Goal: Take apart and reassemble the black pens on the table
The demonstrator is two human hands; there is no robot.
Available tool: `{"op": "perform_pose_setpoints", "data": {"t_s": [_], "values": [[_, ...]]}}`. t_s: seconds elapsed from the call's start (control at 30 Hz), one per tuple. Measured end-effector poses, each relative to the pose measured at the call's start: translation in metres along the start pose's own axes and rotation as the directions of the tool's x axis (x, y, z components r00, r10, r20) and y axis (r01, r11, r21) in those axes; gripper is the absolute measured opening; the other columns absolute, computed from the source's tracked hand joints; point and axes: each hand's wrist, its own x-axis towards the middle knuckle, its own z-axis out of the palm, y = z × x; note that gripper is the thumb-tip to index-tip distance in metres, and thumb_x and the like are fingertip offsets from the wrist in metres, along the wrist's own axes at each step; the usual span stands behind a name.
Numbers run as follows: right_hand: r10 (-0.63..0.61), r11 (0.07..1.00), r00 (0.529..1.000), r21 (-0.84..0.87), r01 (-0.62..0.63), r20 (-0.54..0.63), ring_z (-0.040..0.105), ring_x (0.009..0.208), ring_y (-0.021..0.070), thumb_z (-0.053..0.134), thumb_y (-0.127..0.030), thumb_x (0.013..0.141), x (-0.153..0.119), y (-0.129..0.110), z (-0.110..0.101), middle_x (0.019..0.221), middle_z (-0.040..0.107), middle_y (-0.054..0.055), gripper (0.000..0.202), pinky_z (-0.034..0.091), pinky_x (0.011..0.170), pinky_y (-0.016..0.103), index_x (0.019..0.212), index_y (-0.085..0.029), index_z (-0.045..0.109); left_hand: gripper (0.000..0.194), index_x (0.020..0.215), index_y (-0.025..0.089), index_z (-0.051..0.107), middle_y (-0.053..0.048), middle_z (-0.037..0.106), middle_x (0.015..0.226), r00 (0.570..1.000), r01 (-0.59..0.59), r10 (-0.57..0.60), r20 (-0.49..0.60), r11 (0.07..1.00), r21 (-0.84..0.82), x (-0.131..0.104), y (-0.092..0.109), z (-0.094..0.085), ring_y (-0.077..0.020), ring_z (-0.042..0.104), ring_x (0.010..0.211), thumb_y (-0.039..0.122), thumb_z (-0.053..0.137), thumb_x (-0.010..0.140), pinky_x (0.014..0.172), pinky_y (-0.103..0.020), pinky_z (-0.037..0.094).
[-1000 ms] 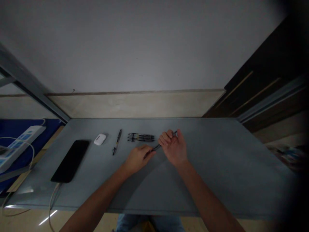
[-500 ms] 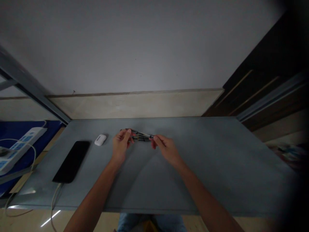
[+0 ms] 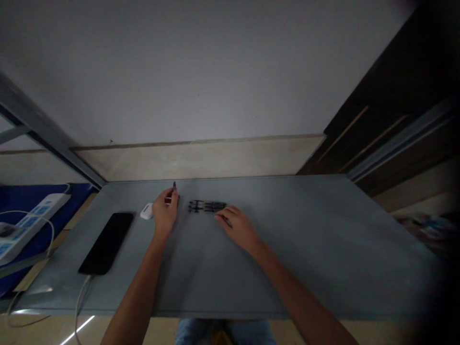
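Observation:
Several dark, slim pens (image 3: 203,206) lie side by side on the grey tabletop, pointing left to right. My left hand (image 3: 165,211) is closed to the left of them, in front of the white earbud case. From its fingertips the dark end of a pen (image 3: 174,185) sticks up; the rest is mostly hidden by the fingers. My right hand (image 3: 237,226) rests at the right ends of the row, its fingers curled and pressed together. Whether anything is between those fingers is hidden.
A white earbud case (image 3: 146,211) sits beside my left hand. Further left lies a black phone (image 3: 107,243) with a white cable (image 3: 79,299). A power strip (image 3: 30,225) rests on a blue surface beyond the grey tabletop (image 3: 305,249). The wall (image 3: 201,163) borders the far edge.
My hands, earlier holding a pen between them above the others, have separated. The left moved left with a pen end upright; the right came down to the row's right ends.

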Motion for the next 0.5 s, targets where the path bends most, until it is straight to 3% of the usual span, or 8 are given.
{"op": "perform_pose_setpoints", "data": {"t_s": [0.07, 0.2, 0.5], "values": [[-0.026, 0.995, 0.998, -0.097, 0.02, -0.059, 0.055, 0.097, 0.0235, 0.05, -0.025, 0.092, 0.0, 0.003, -0.002, 0.095, 0.061, 0.008, 0.017, 0.044, 0.09, 0.04, 0.098, -0.022, 0.066, 0.034, 0.097, 0.016, 0.068, -0.006, 0.069, 0.082, 0.996, -0.091, 0.084, 0.043, 0.972, 0.217, 0.005, -0.005, -0.005, -0.016, 0.06, 0.067, 0.043, 0.052, 0.085, 0.064, -0.027, 0.044], [-0.018, 0.979, 0.995, -0.203, -0.002, -0.099, 0.05, 0.103, 0.0271, 0.054, -0.021, 0.088, -0.001, 0.011, -0.001, 0.105, 0.055, 0.01, 0.027, 0.044, 0.092, 0.044, 0.113, -0.025, 0.062, 0.03, 0.089, 0.019, 0.07, -0.005, 0.07, 0.083, 0.99, -0.141, 0.115, 0.087, 0.896, 0.422, 0.003, -0.01, -0.003, -0.0191, 0.062, 0.071, 0.043, 0.053, 0.084, 0.066, -0.028, 0.042], [-0.026, 0.982, 0.998, -0.189, 0.013, -0.064, 0.05, 0.099, 0.026, 0.058, -0.015, 0.084, 0.001, 0.013, -0.002, 0.098, 0.055, 0.008, 0.016, 0.045, 0.087, 0.044, 0.096, -0.024, 0.062, 0.025, 0.094, 0.021, 0.067, -0.005, 0.067, 0.081, 0.98, -0.19, 0.117, 0.16, 0.783, 0.592, -0.005, -0.013, 0.005, -0.0235, 0.059, 0.082, 0.041, 0.057, 0.084, 0.067, -0.029, 0.039]]}}
